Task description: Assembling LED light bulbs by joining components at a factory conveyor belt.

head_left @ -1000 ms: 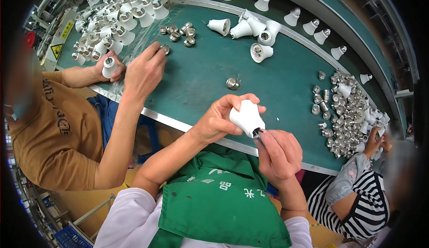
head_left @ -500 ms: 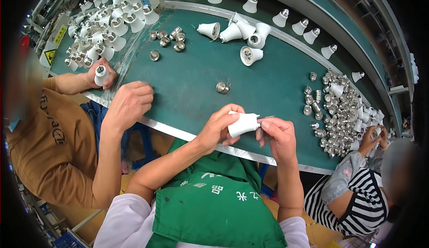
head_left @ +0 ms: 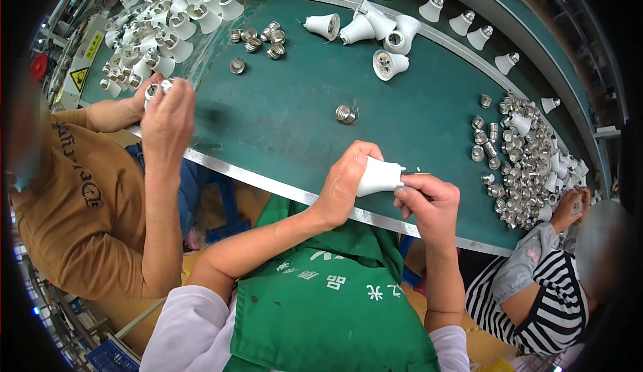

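Observation:
A white plastic bulb housing (head_left: 380, 176) lies sideways over the table's near edge, with my left hand (head_left: 343, 186) wrapped round its wider end. At its narrow end, my right hand (head_left: 432, 204) has thumb and index finger pinched together. A thin wire (head_left: 418, 172) sticks out of that end, just above my right index finger. Whatever is between those fingertips is too small to make out. Beyond my hands, a silvery metal screw cap (head_left: 345, 114) rests on the green table (head_left: 281, 110).
Several white housings (head_left: 390, 65) lie at the far side, with loose screw caps (head_left: 275, 51) left of them. A heap of caps (head_left: 519, 171) covers the right end. Capped housings (head_left: 161, 30) crowd the left; more stand along the back strip (head_left: 431, 8). Co-workers sit on both sides.
My view has shifted, so the table sits higher and further right. My right fingers have closed more tightly at the housing's narrow end. The left co-worker's hand moved to their housing.

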Motion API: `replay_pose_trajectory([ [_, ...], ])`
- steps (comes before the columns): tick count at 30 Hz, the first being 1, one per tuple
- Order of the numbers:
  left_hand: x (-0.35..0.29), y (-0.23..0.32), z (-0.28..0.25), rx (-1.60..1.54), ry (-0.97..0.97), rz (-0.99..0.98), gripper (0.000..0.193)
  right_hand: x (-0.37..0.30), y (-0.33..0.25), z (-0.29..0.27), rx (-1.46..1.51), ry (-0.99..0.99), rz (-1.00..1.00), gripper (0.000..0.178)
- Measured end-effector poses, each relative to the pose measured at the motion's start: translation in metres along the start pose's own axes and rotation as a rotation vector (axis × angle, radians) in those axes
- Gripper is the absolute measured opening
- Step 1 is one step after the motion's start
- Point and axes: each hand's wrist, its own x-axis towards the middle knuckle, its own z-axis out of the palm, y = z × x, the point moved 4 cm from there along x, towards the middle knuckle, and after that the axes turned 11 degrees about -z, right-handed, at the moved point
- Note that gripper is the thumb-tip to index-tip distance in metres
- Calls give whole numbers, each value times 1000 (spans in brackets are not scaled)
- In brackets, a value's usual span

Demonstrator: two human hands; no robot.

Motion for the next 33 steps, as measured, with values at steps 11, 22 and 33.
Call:
replay_pose_trajectory([
  [11,-20,-3,-6,-244,-269,-86,59,-5,3,-4,112,77,-60,10],
  [22,-17,-6,-9,-363,-308,-197,66,-7,-24,1,-459,-15,-255,10],
  [33,-23,0,-8,-236,-286,-118,59,-19,-20,-1,-344,68,-103,5],
])
